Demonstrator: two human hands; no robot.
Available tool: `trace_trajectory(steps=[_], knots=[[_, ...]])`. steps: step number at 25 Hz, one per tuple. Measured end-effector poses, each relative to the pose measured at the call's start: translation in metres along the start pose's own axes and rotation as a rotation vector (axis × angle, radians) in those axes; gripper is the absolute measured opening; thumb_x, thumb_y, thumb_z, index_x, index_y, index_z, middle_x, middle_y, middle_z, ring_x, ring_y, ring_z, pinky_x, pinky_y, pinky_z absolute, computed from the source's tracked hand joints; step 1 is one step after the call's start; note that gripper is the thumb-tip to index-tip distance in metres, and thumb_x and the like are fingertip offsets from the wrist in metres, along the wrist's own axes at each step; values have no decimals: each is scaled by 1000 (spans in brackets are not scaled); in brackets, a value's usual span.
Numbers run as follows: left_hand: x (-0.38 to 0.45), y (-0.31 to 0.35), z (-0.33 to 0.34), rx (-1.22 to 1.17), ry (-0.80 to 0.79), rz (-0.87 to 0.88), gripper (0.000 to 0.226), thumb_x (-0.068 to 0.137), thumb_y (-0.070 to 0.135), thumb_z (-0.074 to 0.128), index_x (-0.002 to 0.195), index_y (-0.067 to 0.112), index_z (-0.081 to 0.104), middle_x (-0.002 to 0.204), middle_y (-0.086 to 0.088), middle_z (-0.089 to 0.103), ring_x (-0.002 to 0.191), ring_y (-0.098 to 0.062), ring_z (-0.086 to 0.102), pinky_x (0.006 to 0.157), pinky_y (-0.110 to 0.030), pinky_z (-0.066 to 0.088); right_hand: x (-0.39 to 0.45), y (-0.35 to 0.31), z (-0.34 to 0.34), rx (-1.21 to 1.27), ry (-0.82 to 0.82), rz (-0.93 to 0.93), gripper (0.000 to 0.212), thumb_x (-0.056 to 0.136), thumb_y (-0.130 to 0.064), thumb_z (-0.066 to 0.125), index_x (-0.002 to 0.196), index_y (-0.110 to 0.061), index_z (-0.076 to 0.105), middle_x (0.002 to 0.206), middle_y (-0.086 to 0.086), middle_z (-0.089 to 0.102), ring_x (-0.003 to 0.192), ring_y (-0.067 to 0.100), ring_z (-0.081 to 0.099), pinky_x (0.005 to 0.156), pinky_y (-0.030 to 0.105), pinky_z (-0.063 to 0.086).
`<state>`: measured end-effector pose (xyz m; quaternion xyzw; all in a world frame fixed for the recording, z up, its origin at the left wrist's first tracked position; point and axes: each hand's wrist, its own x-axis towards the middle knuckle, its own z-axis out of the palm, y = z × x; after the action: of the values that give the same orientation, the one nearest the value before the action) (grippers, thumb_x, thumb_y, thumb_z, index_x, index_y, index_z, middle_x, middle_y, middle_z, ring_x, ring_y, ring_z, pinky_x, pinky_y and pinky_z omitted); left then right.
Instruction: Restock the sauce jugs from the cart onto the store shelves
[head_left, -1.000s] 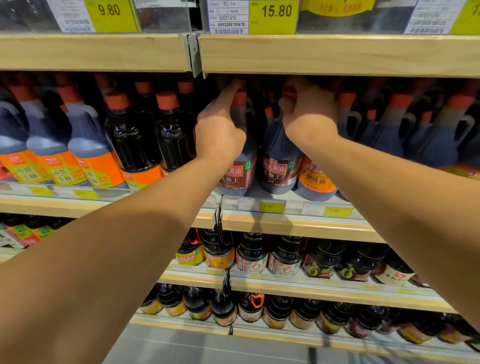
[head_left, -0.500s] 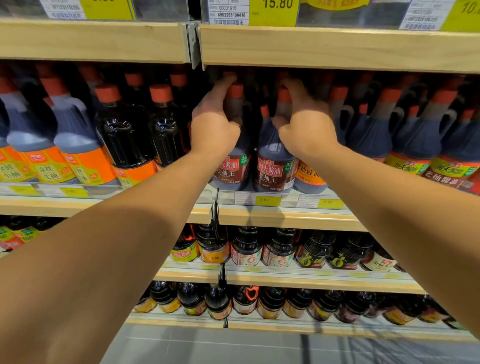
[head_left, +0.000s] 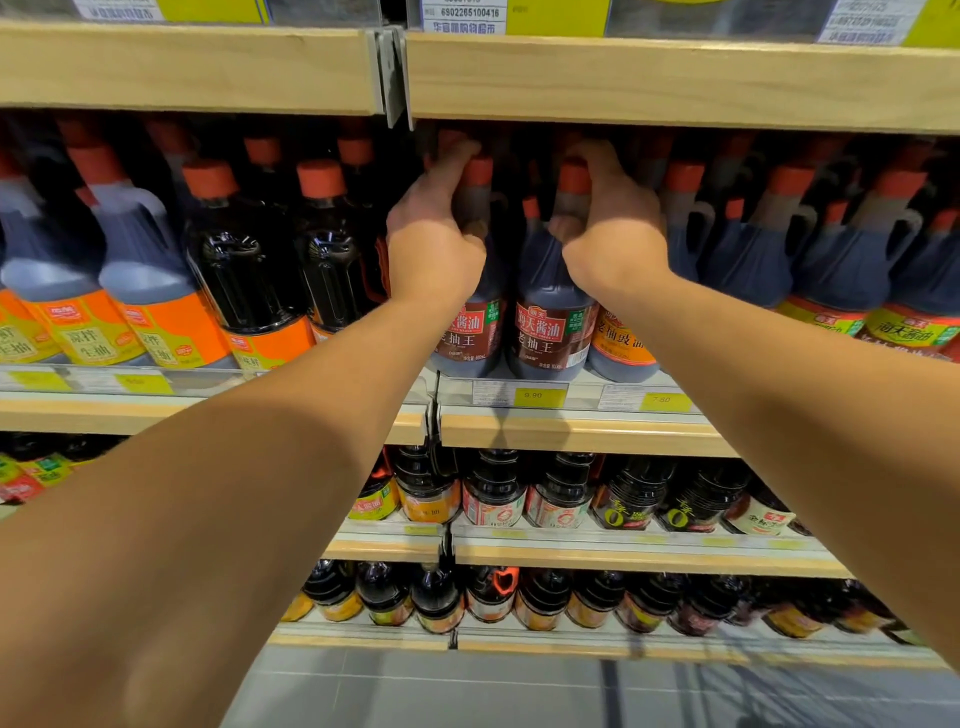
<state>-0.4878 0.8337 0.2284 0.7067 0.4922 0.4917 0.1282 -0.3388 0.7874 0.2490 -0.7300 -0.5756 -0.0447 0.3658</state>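
Two dark sauce jugs with orange caps and brown-red labels stand side by side at the front of the wooden shelf (head_left: 576, 432). My left hand (head_left: 434, 244) is wrapped around the neck and shoulder of the left jug (head_left: 470, 338). My right hand (head_left: 610, 234) grips the neck and handle of the right jug (head_left: 550, 332). Both jugs stand upright on the shelf board, touching each other. The cart is out of view.
Orange-labelled jugs (head_left: 156, 312) and black bottles (head_left: 244, 270) fill the shelf to the left, more handled jugs (head_left: 841, 270) to the right. The upper shelf board (head_left: 675, 83) hangs low over the caps. Two lower shelves hold small dark bottles (head_left: 493, 499). Grey floor lies below.
Both hands have slid down from the jug tops and back toward me onto the necks, closing around them. The camera has tilted slightly upward, so the shelves sit lower in view.
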Motion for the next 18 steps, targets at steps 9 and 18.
trace_trajectory(steps=[9,18], knots=[[-13,-2,5,-83,39,49,66,80,0,56,138,31,47,138,-3,50,122,-20,51,94,-12,35,3,0,-3,-111,-38,-35,60,88,-25,62,141,-25,35,127,10,59,119,37,51,105,42,38],[-49,8,-31,130,-145,-44,64,83,28,62,142,24,37,135,-13,51,118,-32,51,96,-39,46,-69,8,-37,-270,-71,-56,62,85,-41,61,137,-14,40,130,15,50,120,38,45,102,47,37]])
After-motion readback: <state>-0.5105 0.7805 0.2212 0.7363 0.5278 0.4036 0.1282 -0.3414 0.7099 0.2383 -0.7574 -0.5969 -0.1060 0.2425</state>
